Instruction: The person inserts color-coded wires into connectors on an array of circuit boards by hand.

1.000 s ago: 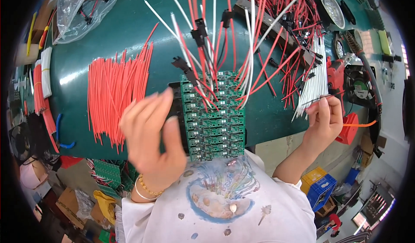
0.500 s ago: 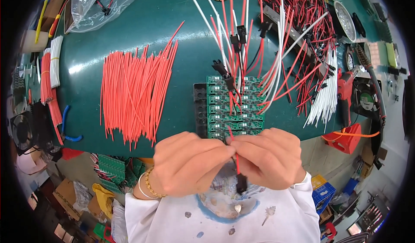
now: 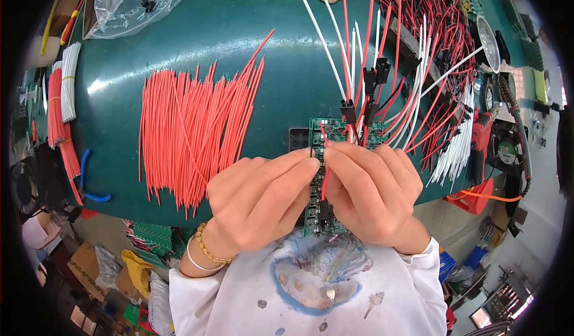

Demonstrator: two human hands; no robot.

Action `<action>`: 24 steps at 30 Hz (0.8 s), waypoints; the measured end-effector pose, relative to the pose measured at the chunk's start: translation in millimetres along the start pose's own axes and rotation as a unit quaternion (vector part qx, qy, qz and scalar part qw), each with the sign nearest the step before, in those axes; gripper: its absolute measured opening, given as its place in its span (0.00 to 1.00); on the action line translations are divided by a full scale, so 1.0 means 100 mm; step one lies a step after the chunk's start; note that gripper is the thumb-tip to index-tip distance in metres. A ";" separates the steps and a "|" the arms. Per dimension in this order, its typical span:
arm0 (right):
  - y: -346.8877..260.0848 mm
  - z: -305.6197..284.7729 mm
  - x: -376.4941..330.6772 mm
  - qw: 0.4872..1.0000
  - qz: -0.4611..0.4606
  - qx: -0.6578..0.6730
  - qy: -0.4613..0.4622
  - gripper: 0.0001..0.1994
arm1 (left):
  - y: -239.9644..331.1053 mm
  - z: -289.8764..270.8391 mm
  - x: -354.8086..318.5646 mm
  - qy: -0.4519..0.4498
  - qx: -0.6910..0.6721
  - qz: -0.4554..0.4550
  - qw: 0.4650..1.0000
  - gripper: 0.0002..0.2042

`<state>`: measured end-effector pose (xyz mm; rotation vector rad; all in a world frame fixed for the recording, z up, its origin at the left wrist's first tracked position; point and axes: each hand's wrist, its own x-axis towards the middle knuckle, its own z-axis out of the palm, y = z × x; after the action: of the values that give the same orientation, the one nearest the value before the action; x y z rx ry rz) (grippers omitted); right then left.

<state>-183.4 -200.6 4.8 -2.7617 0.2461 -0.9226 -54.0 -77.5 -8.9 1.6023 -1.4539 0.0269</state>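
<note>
Since the frame half a second back, both hands have risen from the near table edge to the lower end of the circuit board panel, and the short red wire with its black connector sits higher, now in front of the board instead of over the shirt.

Head view: the left hand (image 3: 263, 195) is curled, thumb and forefinger tips pinched together at the top end of the red wire (image 3: 324, 180). The right hand (image 3: 371, 192) mirrors it, thumb and forefinger closed on the same wire end, the other fingers folded loosely. The fingertips of the two hands touch. The wire hangs down between the palms, and its black connector (image 3: 324, 213) shows low in the gap between the hands. Whether the wire end touches the board cannot be told.

The green circuit board panel (image 3: 335, 130) lies on the dark green table mat (image 3: 239, 49), its lower part hidden by the hands. Red and white leads with black plugs (image 3: 373, 73) rise from its top end and fan away. A loose sheaf of cut red wires (image 3: 191, 139) lies on the mat just left of the left hand, apart from it. Bundles of white wires (image 3: 457, 150) lie to the right of the board. A clear plastic bag (image 3: 137, 1) rests at the far left of the mat.
</note>
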 end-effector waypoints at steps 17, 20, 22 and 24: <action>-0.04 0.06 0.06 0.995 0.082 0.023 0.047 0.12 | 0.06 0.03 0.14 -0.002 -0.057 -0.078 0.995 0.11; -0.07 0.03 0.08 0.994 0.100 0.015 0.044 0.12 | 0.11 0.03 0.21 0.004 -0.095 -0.193 0.977 0.09; -0.07 -0.01 0.08 0.993 0.109 0.020 0.044 0.13 | 0.11 0.03 0.26 0.009 -0.086 -0.200 0.976 0.08; -0.06 -0.08 0.03 0.995 0.081 0.021 0.059 0.13 | 0.10 0.03 0.30 0.017 -0.078 -0.218 0.973 0.06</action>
<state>-185.8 -197.0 14.1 -2.6074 0.4563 -1.0356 -54.9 -100.5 12.7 1.7455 -1.0252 -0.3046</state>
